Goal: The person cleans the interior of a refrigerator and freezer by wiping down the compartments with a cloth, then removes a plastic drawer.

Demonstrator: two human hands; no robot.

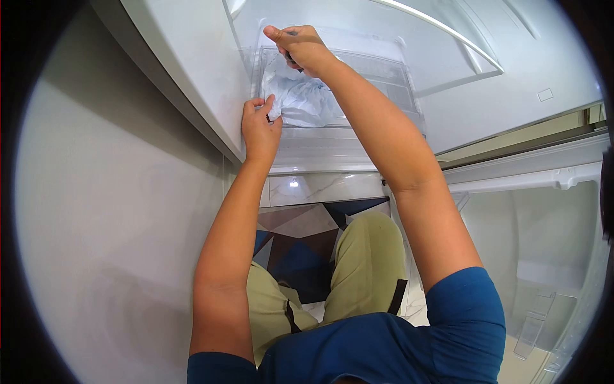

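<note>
A crumpled, whitish plastic bag (299, 102) lies on the clear tray (384, 83) at the bottom of the refrigerator compartment. My left hand (260, 128) is at the bag's near left edge, its thumb and fingers pinching the plastic. Above the bag is my right hand (304, 50), with the fingers curled round a small dark object and the thumb sticking out to the left. Most of that dark object is hidden by the fingers, so its kind does not show.
The refrigerator's white side wall (185, 70) rises close on the left. An open door (543, 243) with shelves hangs at the right. A clear shelf edge (448, 32) juts in above. Below are a patterned mat (297, 256) and my bent knees.
</note>
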